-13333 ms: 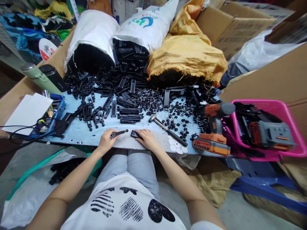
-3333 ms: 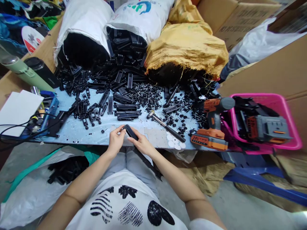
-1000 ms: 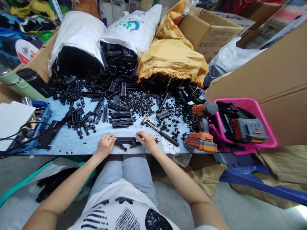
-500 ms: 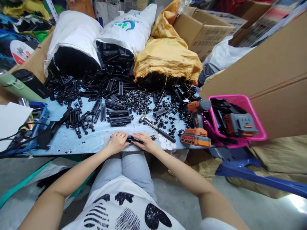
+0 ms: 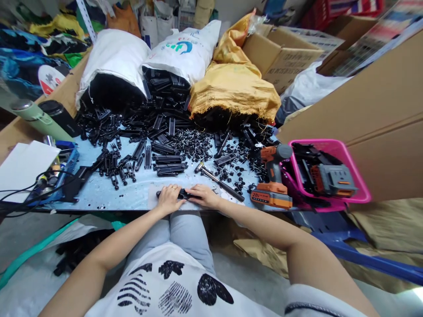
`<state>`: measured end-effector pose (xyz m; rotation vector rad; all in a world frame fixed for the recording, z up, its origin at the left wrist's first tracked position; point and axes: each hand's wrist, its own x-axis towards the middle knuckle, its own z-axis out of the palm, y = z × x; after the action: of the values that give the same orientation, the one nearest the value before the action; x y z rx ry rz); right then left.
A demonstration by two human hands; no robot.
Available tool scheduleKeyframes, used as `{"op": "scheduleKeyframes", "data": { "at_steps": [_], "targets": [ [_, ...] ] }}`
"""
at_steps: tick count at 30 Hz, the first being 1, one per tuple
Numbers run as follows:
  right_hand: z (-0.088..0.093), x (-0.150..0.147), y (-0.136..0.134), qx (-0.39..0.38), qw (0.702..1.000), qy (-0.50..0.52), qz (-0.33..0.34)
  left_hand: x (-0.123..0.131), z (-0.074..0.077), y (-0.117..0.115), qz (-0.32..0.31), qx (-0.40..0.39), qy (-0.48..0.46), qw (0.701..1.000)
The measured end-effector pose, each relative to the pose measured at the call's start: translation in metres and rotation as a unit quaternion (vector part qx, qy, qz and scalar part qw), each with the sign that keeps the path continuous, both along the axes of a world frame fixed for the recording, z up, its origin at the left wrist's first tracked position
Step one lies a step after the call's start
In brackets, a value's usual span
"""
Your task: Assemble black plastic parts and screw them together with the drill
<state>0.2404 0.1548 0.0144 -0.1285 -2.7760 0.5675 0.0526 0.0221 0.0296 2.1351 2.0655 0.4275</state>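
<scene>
Now: black plastic part (image 5: 183, 193) lies at near edge of table (image 5: 99, 193). Your left hand (image 5: 168, 200) fingers close on its left end, right hand (image 5: 205, 197) fingers on its right end. Likely light, stiff, smooth; grip ends.

Bright, flat light from overhead, bench (image 5: 99, 196) evenly lit. Shadows soft and short, tucked under black parts (image 5: 172, 132); deeper heaps gone solid black, no detail. Near blow-out on white sack (image 5: 115, 53). Hot glare patch on floor (image 5: 414, 293), bottom right corner. Sharp on left hand (image 5: 168, 199) and right hand (image 5: 206, 197), no motion blur. Wide lens: bench edge bowed, cardboard (image 5: 380, 110) stretched, corners smeared soft.
</scene>
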Motion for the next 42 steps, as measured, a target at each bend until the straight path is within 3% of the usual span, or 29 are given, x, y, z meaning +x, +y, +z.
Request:
{"op": "scheduleKeyframes", "data": {
  "at_steps": [2, 5, 8, 11, 14, 16, 18, 20, 22, 24, 26, 28, 30, 32, 34, 36, 37, 39, 42],
  "targets": [
    [0.003, 0.002, -0.001, 0.063, 0.997, -0.032, -0.021, 0.0, 0.003, -0.003, -0.022, 0.01, 0.011, 1.0],
    [0.006, 0.006, -0.004, 0.148, 0.979, -0.084, -0.115, -0.005, 0.007, -0.006, -0.053, 0.028, 0.051, 0.997],
    [0.016, 0.005, -0.01, 0.166, 0.969, -0.1, -0.15, -0.017, 0.01, -0.004, -0.061, 0.026, 0.071, 0.995],
    [0.046, 0.004, -0.023, 0.136, 0.985, -0.055, -0.095, -0.029, 0.023, -0.008, -0.086, 0.045, 0.041, 0.994],
    [0.099, 0.008, -0.046, 0.075, 0.997, -0.003, 0.002, -0.031, 0.057, -0.03, -0.15, 0.104, -0.072, 0.981],
    [0.134, 0.013, -0.063, 0.001, 0.996, 0.029, 0.084, -0.02, 0.088, -0.053, -0.211, 0.129, -0.202, 0.948],
    [0.154, 0.018, -0.081, -0.093, 0.981, 0.068, 0.158, 0.001, 0.114, -0.074, -0.246, 0.147, -0.323, 0.902],
    [0.15, 0.016, -0.101, -0.18, 0.955, 0.131, 0.197, 0.026, 0.126, -0.086, -0.262, 0.164, -0.397, 0.864],
    [0.125, 0.006, -0.123, -0.224, 0.94, 0.204, 0.157, 0.048, 0.121, -0.089, -0.241, 0.196, -0.422, 0.852],
    [0.088, -0.011, -0.142, -0.203, 0.946, 0.253, 0.004, 0.063, 0.107, -0.085, -0.202, 0.261, -0.419, 0.846],
    [0.054, -0.031, -0.148, -0.165, 0.927, 0.277, -0.19, 0.067, 0.09, -0.076, -0.18, 0.321, -0.397, 0.841],
    [0.034, -0.046, -0.132, -0.153, 0.903, 0.295, -0.273, 0.059, 0.073, -0.062, -0.176, 0.355, -0.342, 0.852],
    [0.029, -0.049, -0.091, -0.143, 0.918, 0.285, -0.237, 0.044, 0.058, -0.043, -0.158, 0.347, -0.232, 0.895],
    [0.035, -0.039, -0.031, -0.08, 0.951, 0.219, -0.203, 0.025, 0.042, -0.018, -0.111, 0.286, -0.101, 0.946],
    [0.045, -0.02, 0.033, 0.013, 0.951, 0.103, -0.291, 0.007, 0.026, 0.011, -0.055, 0.172, 0.008, 0.983],
    [0.052, 0.002, 0.089, 0.092, 0.905, -0.055, -0.413, -0.009, 0.014, 0.037, -0.022, 0.099, 0.086, 0.991],
    [0.053, 0.012, 0.112, 0.12, 0.883, -0.138, -0.432, -0.016, 0.01, 0.048, -0.022, 0.082, 0.112, 0.99],
    [0.052, 0.027, 0.144, 0.152, 0.857, -0.263, -0.416, -0.026, 0.004, 0.063, -0.042, 0.064, 0.139, 0.987],
    [0.047, 0.038, 0.164, 0.167, 0.854, -0.341, -0.355, -0.033, 0.004, 0.073, -0.046, 0.049, 0.14, 0.988]
  ]
}}
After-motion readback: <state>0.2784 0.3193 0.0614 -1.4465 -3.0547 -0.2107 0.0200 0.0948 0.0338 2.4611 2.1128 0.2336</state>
